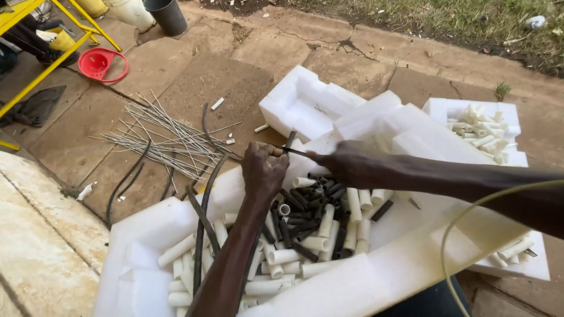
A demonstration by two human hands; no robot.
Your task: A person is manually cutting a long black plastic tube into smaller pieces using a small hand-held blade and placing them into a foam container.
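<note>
Outdoor paved ground, brown slabs (194, 82), grass strip along the top right of the frame.

My left hand (264, 170), centre frame, is fisted around a short black tube piece (290, 139). My right hand (346, 164), just right of it, is blurred; I see its fingers closed on a thin dark blade or rod (294, 151) meeting the tube.

Below the hands: white foam tray (376, 276) holding cut white and black tube pieces (311, 217).

Centre left: bundle of thin grey rods (164, 138). Upper left: red funnel (101, 63), yellow frame (53, 61). Right: second foam tray (452, 108) of white pieces.
</note>
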